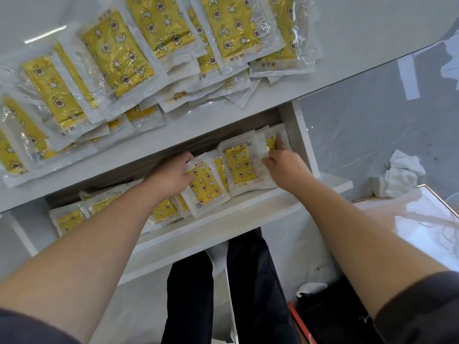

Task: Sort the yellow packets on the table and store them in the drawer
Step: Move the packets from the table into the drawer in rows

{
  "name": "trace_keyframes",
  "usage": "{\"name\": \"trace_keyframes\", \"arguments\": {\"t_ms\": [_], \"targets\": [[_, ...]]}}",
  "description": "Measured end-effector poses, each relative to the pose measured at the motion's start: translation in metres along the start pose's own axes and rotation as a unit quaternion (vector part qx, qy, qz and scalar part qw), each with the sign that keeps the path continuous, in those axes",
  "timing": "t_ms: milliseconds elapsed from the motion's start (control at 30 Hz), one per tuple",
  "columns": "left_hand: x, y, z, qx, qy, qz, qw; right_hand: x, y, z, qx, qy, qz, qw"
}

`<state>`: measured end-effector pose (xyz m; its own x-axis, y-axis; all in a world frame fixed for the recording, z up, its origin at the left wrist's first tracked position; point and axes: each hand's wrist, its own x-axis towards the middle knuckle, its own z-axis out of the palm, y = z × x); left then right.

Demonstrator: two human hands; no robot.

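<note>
Worktop (pixel 347 33): white, glossy, spanning 9 to 1 o'clock.
Yellow packets (pixel 116 53): loose overlapping heap on the worktop, 10 to 12 o'clock; clear wrappers, star and moon print.
Drawer (pixel 236 214): open below the worktop edge, at centre; more packets lean in a row inside.
Left hand (pixel 171 172): in the drawer, thumb and fingers pinching the front packet (pixel 206 187) at its upper left corner.
Right hand (pixel 283 165): at 3 o'clock of the left, fingers spread; fingertips on the end packet (pixel 271 142) near the drawer's right wall.
Crumpled tissue (pixel 397 175): on a grey surface, 3 o'clock, well apart from the drawer.
</note>
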<state>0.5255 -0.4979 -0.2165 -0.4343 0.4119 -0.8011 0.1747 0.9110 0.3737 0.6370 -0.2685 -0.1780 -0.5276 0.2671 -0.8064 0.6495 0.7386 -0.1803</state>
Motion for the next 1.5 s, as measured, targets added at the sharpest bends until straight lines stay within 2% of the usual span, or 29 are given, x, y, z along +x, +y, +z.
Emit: {"name": "trace_keyframes", "arguments": {"t_ms": [100,200,367,467,600,767,967,1067,1167,1267,1400,1500], "targets": [[-0.001,-0.002,-0.002,0.008,-0.019,0.003,1.000,-0.003,0.008,-0.014,0.002,-0.026,-0.009,1.000],[-0.003,-0.001,-0.003,0.023,-0.016,-0.009,1.000,-0.005,0.016,-0.024,0.041,-0.017,0.031,0.999],[-0.009,0.006,0.001,0.027,-0.002,-0.024,0.999,-0.012,0.011,-0.028,-0.140,0.032,0.125,0.982],[-0.012,0.009,0.001,0.040,-0.001,-0.026,0.999,-0.015,0.003,-0.029,-0.195,0.039,0.144,0.969],[-0.014,0.010,-0.001,0.038,0.002,-0.031,0.999,-0.014,-0.010,-0.022,-0.159,0.100,0.100,0.977],[-0.014,0.009,0.000,0.030,0.002,-0.031,0.999,-0.001,-0.013,0.001,-0.081,0.023,0.025,0.996],[-0.014,0.009,0.000,0.043,-0.007,-0.028,0.999,0.010,-0.002,0.003,-0.015,0.030,0.066,0.997],[-0.014,0.008,-0.003,0.042,-0.037,-0.021,0.998,0.013,0.006,-0.002,-0.033,0.021,0.097,0.995],[-0.015,0.007,-0.007,0.028,-0.036,-0.010,0.999,0.010,0.004,-0.002,-0.087,0.054,0.115,0.988],[-0.015,0.005,-0.005,0.032,-0.009,-0.009,0.999,0.000,-0.009,0.001,-0.111,0.109,0.069,0.985],[-0.012,0.006,0.001,0.075,0.033,-0.022,0.996,-0.009,-0.032,0.016,-0.176,0.167,-0.112,0.964],[-0.011,0.009,0.002,0.107,0.058,-0.044,0.992,-0.003,-0.047,0.034,-0.250,0.104,-0.207,0.940]]}}
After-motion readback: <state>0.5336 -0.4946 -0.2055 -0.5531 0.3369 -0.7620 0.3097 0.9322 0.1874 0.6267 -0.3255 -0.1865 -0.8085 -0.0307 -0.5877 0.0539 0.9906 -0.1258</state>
